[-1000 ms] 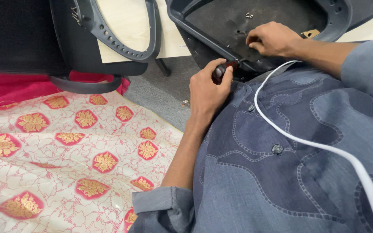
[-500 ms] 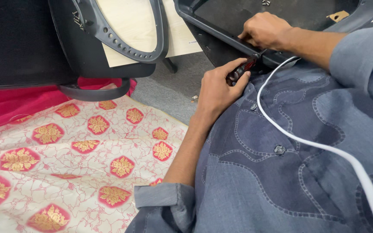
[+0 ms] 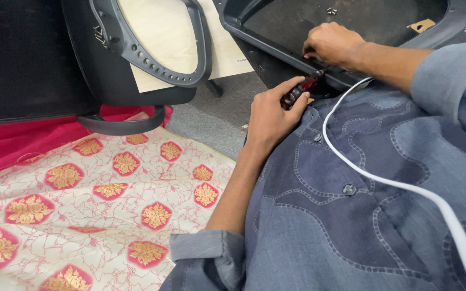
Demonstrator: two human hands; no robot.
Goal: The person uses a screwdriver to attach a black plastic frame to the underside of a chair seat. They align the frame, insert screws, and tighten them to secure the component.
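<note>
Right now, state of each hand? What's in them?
Left hand: closed around the dark red screwdriver handle.
Right hand: fingers curled, pressing on the rim of the black chair part; nothing visibly held.

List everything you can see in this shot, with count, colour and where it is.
screwdriver: one, dark red handle, in left hand, tip toward the chair base
chair base: one, black plastic, top centre to right
screws: a few, silver, lying on the chair base at top
armrest: one, dark grey loop, upper left
cloth: one, cream with red and gold motifs, lower left
red fabric: one, left edge
cable: one, white, across the shirt
shirt: one, blue-grey, stitched pattern, lower right
left hand: gripping the screwdriver
right hand: resting on the chair base edge
</note>
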